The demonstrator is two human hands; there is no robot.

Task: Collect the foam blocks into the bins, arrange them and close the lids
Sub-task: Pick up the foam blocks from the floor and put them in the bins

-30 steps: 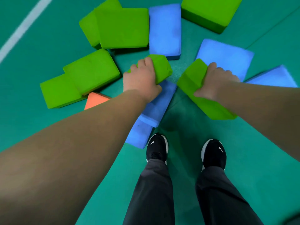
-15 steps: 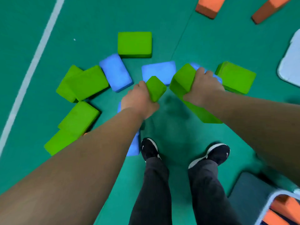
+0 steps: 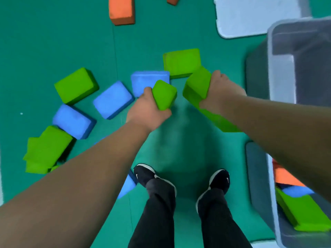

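Note:
My left hand [image 3: 146, 110] grips a green foam block [image 3: 163, 94] held end-on above the green floor. My right hand [image 3: 221, 92] grips a second, longer green foam block [image 3: 198, 88] that slants down under my forearm. Both blocks hang in the air in front of my feet. A grey bin [image 3: 274, 197] at the lower right holds orange, blue and green blocks. Another grey bin [image 3: 279, 56] stands at the upper right; I see no blocks in the part of it that shows.
Loose blocks lie on the floor: green ones [image 3: 181, 62] [image 3: 76, 85] [image 3: 47, 149], blue ones [image 3: 112, 99] [image 3: 73, 120] [image 3: 149, 81], an orange one [image 3: 121, 9] at the top. A pale lid [image 3: 250, 15] lies at the upper right. My black shoes [image 3: 146, 174] stand below.
The view has swung right and up: the two bins and the lid have come into sight. Both hands still hold their green blocks, carried rightward, away from the pile.

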